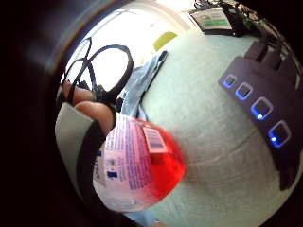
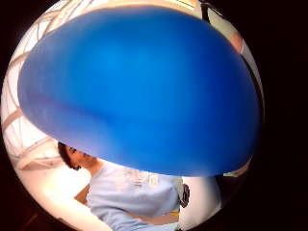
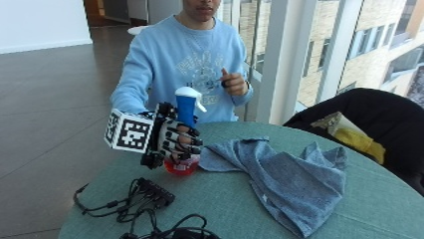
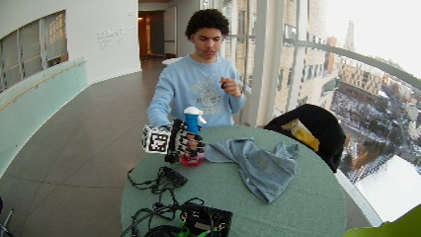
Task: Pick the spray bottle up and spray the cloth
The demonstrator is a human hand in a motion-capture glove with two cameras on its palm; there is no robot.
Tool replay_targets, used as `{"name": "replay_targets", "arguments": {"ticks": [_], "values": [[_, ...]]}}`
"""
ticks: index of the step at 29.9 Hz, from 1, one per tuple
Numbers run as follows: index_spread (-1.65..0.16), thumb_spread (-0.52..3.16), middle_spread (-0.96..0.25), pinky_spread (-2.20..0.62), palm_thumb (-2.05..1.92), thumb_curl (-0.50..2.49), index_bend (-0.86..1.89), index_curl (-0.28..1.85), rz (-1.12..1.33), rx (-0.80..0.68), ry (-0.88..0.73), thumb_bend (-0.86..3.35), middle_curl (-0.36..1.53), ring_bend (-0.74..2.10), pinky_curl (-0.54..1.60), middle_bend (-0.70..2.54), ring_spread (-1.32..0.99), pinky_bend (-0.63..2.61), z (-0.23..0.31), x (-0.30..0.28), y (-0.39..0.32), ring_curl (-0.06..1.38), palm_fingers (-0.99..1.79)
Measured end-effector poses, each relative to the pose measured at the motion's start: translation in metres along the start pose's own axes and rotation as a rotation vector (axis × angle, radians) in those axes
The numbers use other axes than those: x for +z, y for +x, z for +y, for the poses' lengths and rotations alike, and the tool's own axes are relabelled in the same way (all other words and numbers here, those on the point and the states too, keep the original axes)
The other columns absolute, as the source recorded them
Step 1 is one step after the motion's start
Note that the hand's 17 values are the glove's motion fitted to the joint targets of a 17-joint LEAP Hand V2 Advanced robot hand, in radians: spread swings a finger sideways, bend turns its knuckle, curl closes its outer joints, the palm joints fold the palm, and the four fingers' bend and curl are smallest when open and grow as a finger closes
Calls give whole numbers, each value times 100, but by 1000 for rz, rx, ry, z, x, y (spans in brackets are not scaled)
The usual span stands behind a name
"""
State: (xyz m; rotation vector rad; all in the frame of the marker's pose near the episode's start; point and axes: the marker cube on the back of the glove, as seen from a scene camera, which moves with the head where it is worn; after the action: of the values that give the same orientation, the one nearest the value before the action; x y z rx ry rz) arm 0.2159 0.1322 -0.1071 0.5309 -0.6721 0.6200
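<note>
Gloved right hand (image 3: 175, 141) wrapped around the spray bottle (image 3: 185, 130), fingers (image 3: 187, 143) curled across its body, at the near-left part of the round green table (image 3: 218, 199). Bottle upright, with its base at or just above the tabletop; whether touching cannot be told. Blue neck and white trigger head (image 3: 190, 94) rising above the glove, nozzle turned right toward the cloth (image 3: 285, 177). Red liquid filling the clear rounded bottom of the bottle (image 1: 137, 163), below a white printed label (image 1: 124, 158) with a barcode. Blue-grey cloth lying crumpled just right of the bottle, spreading toward the near right edge of the table. Blue neck of the bottle (image 2: 139, 91) filling most of the thumb-side palm view, close against the palm. Bare left hand (image 3: 233, 82) raised at chest height, away from the table, fingers loosely curled, holding nothing visible. Black cables (image 3: 126, 201) and a small black hub (image 1: 265, 113) with blue lights resting near the front-left edge.
</note>
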Motion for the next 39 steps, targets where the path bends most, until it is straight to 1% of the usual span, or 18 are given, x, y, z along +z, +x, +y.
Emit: {"name": "replay_targets", "arguments": {"ticks": [10,21,29,39], "values": [[-25,81,-10,0,88,50,12,32,258,104,-140,-2,43,50,37,29,-6,29,-44,-2,-43,40,117],[-23,78,-9,-2,87,54,12,32,545,127,-279,-3,44,53,38,31,-5,32,-87,25,-66,40,118],[-22,78,-9,-3,87,56,12,32,639,182,-356,-3,45,54,39,33,-5,34,-106,38,-66,40,118],[-21,77,-9,-4,86,58,13,32,705,219,-387,-3,45,56,39,34,-5,35,-108,44,-59,39,118]]}}
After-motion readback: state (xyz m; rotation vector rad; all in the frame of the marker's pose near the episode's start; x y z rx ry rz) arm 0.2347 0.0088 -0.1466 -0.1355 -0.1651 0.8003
